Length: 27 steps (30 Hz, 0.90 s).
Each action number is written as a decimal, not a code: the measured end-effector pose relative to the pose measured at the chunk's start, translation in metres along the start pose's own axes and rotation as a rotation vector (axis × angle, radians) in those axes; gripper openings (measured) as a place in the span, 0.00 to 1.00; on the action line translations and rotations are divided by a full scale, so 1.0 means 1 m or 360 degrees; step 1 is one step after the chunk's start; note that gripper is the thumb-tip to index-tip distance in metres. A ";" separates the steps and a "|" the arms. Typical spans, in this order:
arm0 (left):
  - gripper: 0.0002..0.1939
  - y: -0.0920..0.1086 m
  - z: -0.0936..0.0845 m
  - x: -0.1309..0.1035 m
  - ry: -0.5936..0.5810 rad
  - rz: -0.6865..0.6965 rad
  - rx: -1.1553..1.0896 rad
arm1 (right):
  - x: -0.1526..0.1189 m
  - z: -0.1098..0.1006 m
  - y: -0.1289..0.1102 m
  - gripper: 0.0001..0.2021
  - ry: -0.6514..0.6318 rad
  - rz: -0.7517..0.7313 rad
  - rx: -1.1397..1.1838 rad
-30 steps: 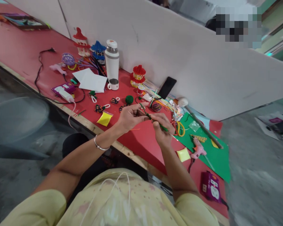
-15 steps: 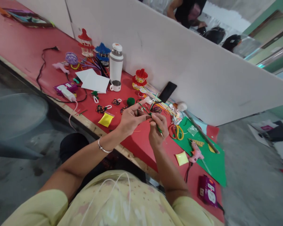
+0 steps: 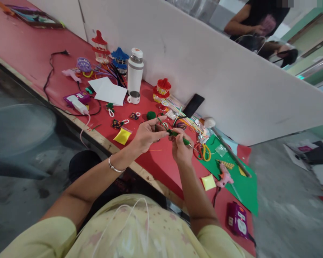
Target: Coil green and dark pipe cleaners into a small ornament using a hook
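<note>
Over the red table, my left hand [image 3: 148,135] pinches a small piece of dark green yarn work [image 3: 169,132], a green strand running up over its fingers. My right hand [image 3: 182,145] is closed round a green-handled hook [image 3: 186,141], whose thin metal end points down to the right. The hook's other end meets the yarn work between the two hands; fingers partly hide it. Just behind my left hand lies a green yarn ball [image 3: 151,115]. Beaded yarn pieces [image 3: 116,123] and a yellow packet [image 3: 122,136] lie to the left.
A white bottle [image 3: 135,70] and a phone [image 3: 194,105] are near the white partition [image 3: 193,61]. Scissors [image 3: 206,152] and a pink glue gun [image 3: 225,176] lie on the right by a green sheet [image 3: 247,191]. Beyond the partition, a person's arms [image 3: 239,25] show.
My right hand has shifted slightly right, and the hook has turned to a flatter angle. The view has shifted a little. Beyond the partition, the person shows farther right.
</note>
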State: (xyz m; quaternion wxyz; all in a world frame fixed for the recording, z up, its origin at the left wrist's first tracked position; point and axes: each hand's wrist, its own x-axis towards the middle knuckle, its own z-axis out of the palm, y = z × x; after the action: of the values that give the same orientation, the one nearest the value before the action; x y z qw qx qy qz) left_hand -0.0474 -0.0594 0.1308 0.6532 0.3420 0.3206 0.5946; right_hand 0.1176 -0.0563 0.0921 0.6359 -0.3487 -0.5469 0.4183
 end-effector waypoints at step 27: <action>0.17 -0.004 -0.008 0.002 0.0169 0.0307 0.0224 | -0.005 -0.004 -0.006 0.18 0.0109 -0.0181 -0.0153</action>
State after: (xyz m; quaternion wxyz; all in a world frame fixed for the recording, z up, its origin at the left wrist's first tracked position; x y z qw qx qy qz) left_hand -0.0517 -0.0574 0.1230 0.5495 0.3843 0.3613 0.6480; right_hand 0.1226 -0.0634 0.0952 0.6594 -0.3614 -0.5633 0.3426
